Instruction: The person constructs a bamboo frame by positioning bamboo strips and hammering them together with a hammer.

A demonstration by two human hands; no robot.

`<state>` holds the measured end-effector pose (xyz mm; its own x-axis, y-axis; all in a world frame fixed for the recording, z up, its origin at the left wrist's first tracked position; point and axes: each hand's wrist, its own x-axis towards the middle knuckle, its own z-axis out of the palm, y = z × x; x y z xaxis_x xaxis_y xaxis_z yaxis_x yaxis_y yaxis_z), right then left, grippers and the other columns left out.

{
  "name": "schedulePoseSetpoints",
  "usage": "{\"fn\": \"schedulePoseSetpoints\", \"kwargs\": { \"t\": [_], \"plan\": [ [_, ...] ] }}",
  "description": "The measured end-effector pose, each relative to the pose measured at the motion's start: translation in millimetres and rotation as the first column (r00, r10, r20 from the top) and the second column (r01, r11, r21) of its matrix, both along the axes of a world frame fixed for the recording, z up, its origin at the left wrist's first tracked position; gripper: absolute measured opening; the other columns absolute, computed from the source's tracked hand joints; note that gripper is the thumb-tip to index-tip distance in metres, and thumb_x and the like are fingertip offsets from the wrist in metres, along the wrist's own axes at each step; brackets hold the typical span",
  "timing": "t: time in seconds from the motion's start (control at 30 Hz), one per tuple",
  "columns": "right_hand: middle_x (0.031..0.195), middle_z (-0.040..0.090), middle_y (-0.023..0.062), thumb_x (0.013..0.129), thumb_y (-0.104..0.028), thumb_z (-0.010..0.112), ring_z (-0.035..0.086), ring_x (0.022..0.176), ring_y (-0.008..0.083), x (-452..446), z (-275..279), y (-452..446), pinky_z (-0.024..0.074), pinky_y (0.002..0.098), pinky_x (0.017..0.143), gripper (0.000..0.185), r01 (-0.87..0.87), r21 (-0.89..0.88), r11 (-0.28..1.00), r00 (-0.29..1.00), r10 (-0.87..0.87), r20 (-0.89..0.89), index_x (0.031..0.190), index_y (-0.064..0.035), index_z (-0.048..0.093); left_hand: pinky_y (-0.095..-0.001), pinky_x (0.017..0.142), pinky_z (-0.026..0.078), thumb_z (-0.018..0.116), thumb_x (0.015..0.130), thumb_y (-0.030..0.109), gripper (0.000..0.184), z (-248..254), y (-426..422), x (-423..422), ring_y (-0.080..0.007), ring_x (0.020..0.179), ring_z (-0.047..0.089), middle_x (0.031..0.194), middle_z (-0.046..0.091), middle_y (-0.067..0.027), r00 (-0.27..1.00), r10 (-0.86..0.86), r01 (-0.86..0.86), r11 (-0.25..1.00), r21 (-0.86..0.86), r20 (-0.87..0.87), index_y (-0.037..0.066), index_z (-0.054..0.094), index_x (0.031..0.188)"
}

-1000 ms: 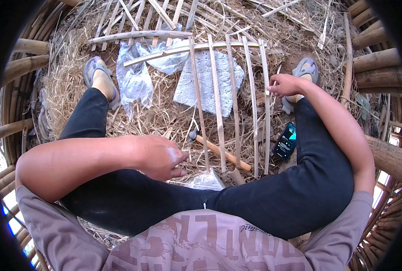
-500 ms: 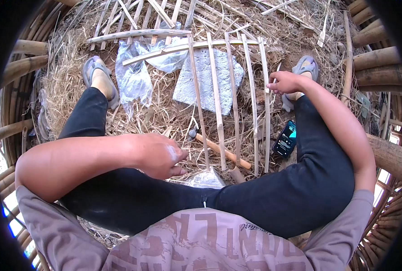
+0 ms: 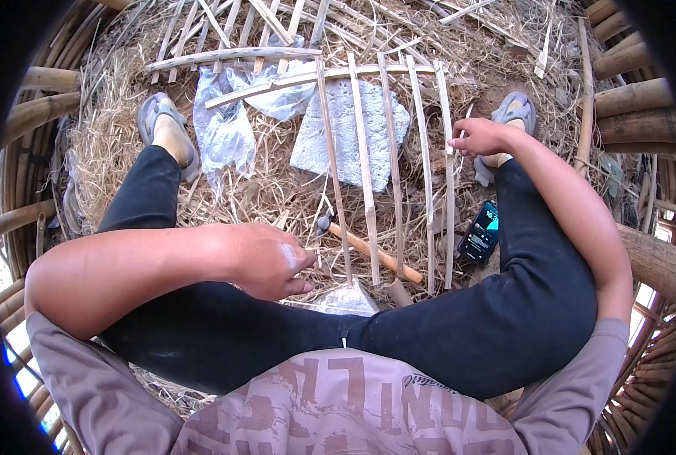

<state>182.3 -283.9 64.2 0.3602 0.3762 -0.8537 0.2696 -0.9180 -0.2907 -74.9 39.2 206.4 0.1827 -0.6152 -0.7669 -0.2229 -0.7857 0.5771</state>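
Note:
My right hand (image 3: 477,139) is closed at the edge of the rightmost bamboo slat (image 3: 449,197), with thumb and fingertips on it. That slat is one of several long strips in a frame, joined at the far end by a bamboo crosspiece (image 3: 292,82). Over my thigh hangs my left hand (image 3: 273,262), its thumb and forefinger apart and nothing in it; its other fingers are partly hidden. Just right of it, under the slats, lies a hammer (image 3: 368,249) with a wooden handle. A pale, rough slab (image 3: 315,140) sits beneath the far half of the slats.
A lit phone (image 3: 479,233) lies beside my right leg. Clear plastic sheeting (image 3: 228,144) is spread left of the slab. Another bamboo lattice (image 3: 232,54) lies farther off. Straw (image 3: 277,189) covers the ground, and bamboo poles (image 3: 634,102) wall both sides.

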Motion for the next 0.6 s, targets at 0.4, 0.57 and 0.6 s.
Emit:
{"fn": "schedulePoseSetpoints", "kwargs": {
  "t": [0.4,0.57,0.6],
  "plan": [
    [0.087,0.069,0.0084,0.099,-0.03,0.06,0.065,0.076,0.0157,-3.9,11.8,6.8,0.0541,0.0321,0.072,0.032,0.001,-0.032,0.999,1.0,-0.001,0.005,0.11,-0.0001,0.061,-0.0487,0.09,0.051,0.05,0.1,0.039,0.047,-3.6,0.5,-1.8,-0.0406,0.1,0.064,0.101,0.067,-0.0231,1.0,-0.013,0.013,1.0,0.002,0.004,-0.002,0.058,0.121],
    [0.086,0.069,0.0079,0.099,-0.03,0.06,0.065,0.075,0.0152,-2.9,8.0,4.6,0.0539,0.0316,0.071,0.031,0.001,-0.022,1.0,1.0,-0.001,0.002,0.109,-0.0003,0.061,-0.0487,0.089,0.051,0.05,0.1,0.039,0.047,-2.9,0.0,-1.3,-0.0403,0.1,0.064,0.099,0.067,-0.0232,1.0,-0.017,0.017,1.0,0.001,0.008,-0.002,0.058,0.121],
    [0.086,0.069,0.0078,0.099,-0.03,0.06,0.065,0.075,0.0151,-3.2,8.5,5.0,0.0539,0.0315,0.071,0.031,0.005,-0.022,1.0,1.0,-0.005,0.002,0.108,-0.0003,0.061,-0.0488,0.089,0.051,0.05,0.1,0.039,0.046,-3.4,0.4,-1.8,-0.0404,0.099,0.064,0.099,0.067,-0.0232,1.0,-0.012,0.013,1.0,-0.008,0.014,-0.002,0.058,0.12]
  ]
}}
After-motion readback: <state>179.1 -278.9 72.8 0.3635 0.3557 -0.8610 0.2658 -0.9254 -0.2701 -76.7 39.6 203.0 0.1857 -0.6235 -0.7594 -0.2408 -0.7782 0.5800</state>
